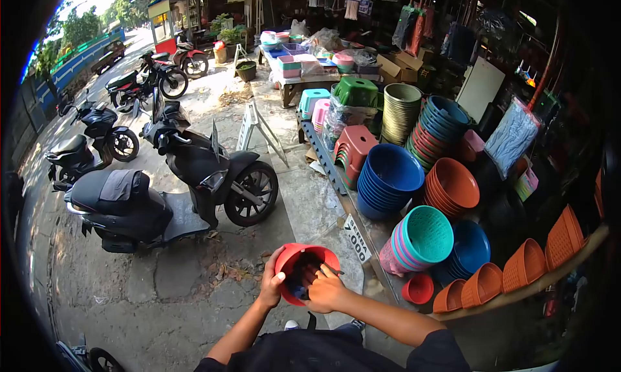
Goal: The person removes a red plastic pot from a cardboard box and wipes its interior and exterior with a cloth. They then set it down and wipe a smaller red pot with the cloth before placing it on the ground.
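In front of my body is a small red plastic bucket (282, 263), tilted so that its mouth faces me. My left hand (271, 283) grips its left side, thumb near the rim. Inside the mouth lies my right hand (325, 288), its fingers partly spread over dark contents that I cannot make out. A short dark strip shows beside those fingers at the bucket's right rim. The right fingertips are partly lost in the bucket's shadow.
A black scooter (187, 178) stands left, with other motorbikes behind. At right are stacked blue tubs (388, 178), orange tubs (453, 184), turquoise baskets (430, 233) and a small red pot (418, 288). A price sign (356, 238) stands at the display's edge.
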{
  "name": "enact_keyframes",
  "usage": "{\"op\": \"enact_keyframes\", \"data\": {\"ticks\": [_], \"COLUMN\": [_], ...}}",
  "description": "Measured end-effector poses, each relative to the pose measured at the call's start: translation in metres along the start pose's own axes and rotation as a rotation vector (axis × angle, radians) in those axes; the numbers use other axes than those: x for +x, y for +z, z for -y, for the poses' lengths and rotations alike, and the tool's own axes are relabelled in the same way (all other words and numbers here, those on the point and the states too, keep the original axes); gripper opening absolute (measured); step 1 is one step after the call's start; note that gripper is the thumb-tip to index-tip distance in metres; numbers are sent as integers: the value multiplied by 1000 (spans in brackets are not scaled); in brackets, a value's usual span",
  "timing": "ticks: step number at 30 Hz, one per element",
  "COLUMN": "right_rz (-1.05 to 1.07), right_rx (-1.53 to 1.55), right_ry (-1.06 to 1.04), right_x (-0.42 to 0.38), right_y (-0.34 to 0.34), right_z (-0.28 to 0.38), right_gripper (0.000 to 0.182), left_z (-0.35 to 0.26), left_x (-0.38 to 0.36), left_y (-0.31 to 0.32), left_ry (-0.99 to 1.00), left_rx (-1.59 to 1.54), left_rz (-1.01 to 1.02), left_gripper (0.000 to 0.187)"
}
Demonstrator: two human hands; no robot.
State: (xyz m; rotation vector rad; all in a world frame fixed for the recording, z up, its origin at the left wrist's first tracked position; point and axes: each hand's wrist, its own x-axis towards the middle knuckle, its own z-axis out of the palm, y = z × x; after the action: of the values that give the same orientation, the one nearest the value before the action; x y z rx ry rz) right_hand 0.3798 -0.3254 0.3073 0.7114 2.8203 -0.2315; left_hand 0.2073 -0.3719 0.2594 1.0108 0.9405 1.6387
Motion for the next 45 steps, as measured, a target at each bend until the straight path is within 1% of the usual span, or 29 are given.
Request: {"op": "enact_keyframes", "data": {"ticks": [1, 2, 3, 5, 7, 9, 10, 11, 13, 14, 15, 17, 19, 20, 21, 23, 24, 25, 27, 31, 34, 35, 36, 38, 39, 41, 42, 43, 45], "right_rz": [-15, 297, 299, 263, 290, 191, 458, 116, 159, 154, 75, 187, 195, 116, 118, -83, -125, -127, -340, -517, -908, -1024, -1028, -1028, -937, -734, -683, -773, -840], "right_rx": [132, 189, 192, 641, 688, 1278, 1453, 1626, 1794, 2121, 2342, 2543, 2615, 2643, 2641, 2826, 2878, 2878, 2935, 2846, 2358, 2149, 2150, 1534, 1499, 1351, 1394, 1417, 1505], "right_ry": [37, 59, 61, 55, 65, 53, 91, 72, 110, -1, 23, -31, -121, -19, -17, 46, -28, -27, 190, 198, 290, 299, 303, 501, 537, 494, 463, 356, 287], "right_x": [1, 9, 7, 4, 13, 19, 19, 25, 33, 41, 38, 33, 33, 29, 24, 16, 11, 7, -1, -42, -76, -81, -84, -89, -87, -77, -70, -59, -52], "right_y": [-2, -8, -11, -12, -1, 7, -24, -2, -7, -3, -29, -55, -61, -67, -71, -76, -73, -68, -55, -59, -66, -64, -59, -45, -22, -25, -9, 4, 0], "right_z": [8, 10, 15, 21, 27, 29, 24, 32, 25, 22, 20, 4, -8, -9, -9, -11, -13, -14, -13, -4, 5, 5, 6, 6, 0, 6, 2, 2, 7], "right_gripper": [67, 80, 80, 86, 90, 89, 81, 68, 56, 58, 49, 53, 64, 71, 71, 72, 69, 69, 68, 62, 52, 50, 50, 49, 50, 53, 53, 52, 50], "left_z": [0, -1, -2, -1, 7, 30, 32, 37, 41, 24, 17, 12, 10, 8, 7, 4, 2, 1, 0, 3, 20, 10, 0, -10, -11, -8, -6, -12, -19], "left_x": [0, -1, -2, -3, -5, -9, -11, -14, -22, -23, -26, -28, -30, -30, -30, -30, -30, -31, -29, -26, -27, -25, -25, -28, -30, -31, -35, -39, -47], "left_y": [1, 3, 7, 11, 11, 2, 1, 5, 3, 10, 15, 15, 14, 15, 15, 13, 10, 9, 10, 3, -13, -8, -1, 12, 17, 23, 29, 38, 46], "left_ry": [18, 15, 8, -7, -17, -64, -106, -79, -32, -42, -49, -59, -37, 13, 60, 93, 133, 171, 191, 182, 91, 89, 35, -30, -51, -96, -110, -126, -194], "left_rx": [-24, -24, -67, -113, -143, -111, -80, -20, 31, -13, -82, -198, -226, -241, -256, -253, -199, -144, -134, -111, -245, -243, -297, -352, -383, -401, -386, -374, -401], "left_rz": [-3, -4, -37, -65, -70, -90, -112, -159, -145, -100, -98, -105, -132, -136, -141, -147, -202, -256, -298, -360, -399, -398, -402, -403, -360, -314, -291, -268, -216], "left_gripper": [91, 91, 91, 91, 88, 89, 90, 94, 98, 97, 99, 102, 103, 103, 103, 104, 104, 105, 106, 102, 83, 83, 82, 80, 80, 80, 80, 81, 81]}}
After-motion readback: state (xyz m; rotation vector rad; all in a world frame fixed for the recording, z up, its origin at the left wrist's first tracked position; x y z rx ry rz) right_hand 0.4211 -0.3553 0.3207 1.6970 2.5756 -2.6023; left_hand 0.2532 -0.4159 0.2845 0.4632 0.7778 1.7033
